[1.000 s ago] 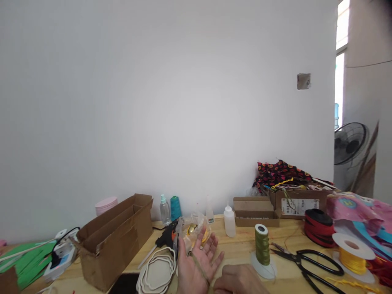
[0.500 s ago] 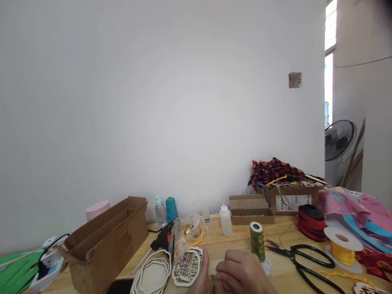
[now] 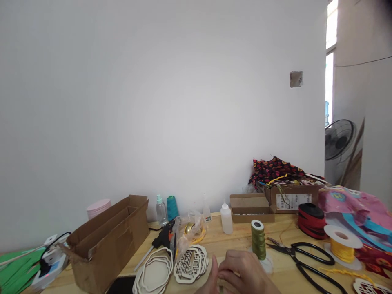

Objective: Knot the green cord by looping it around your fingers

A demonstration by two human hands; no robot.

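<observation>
At the bottom edge my right hand [image 3: 245, 273] lies curled over my left hand [image 3: 211, 281], of which only a thumb and a little of the palm show. Both are closed together on something I cannot make out. Just behind them stands an olive-green thread spool [image 3: 258, 239]. Left of my hands lie cream laser-cut wooden pieces [image 3: 191, 264] and a stack of cream wooden frames [image 3: 154, 273]. All of this rests on a wooden table [image 3: 232, 241].
Black scissors [image 3: 309, 261] and a yellow cord spool [image 3: 342, 244] lie to the right, with red ribbon [image 3: 310, 215] and pink bags [image 3: 352, 204] behind. An open cardboard box [image 3: 107, 239], a glue gun [image 3: 163, 239], bottles [image 3: 226, 219] and a teal spool [image 3: 172, 207] sit left and behind.
My left hand, open palm-up a second ago, has closed under my right hand. The view has tilted slightly and the cut-out wooden pieces have come into sight.
</observation>
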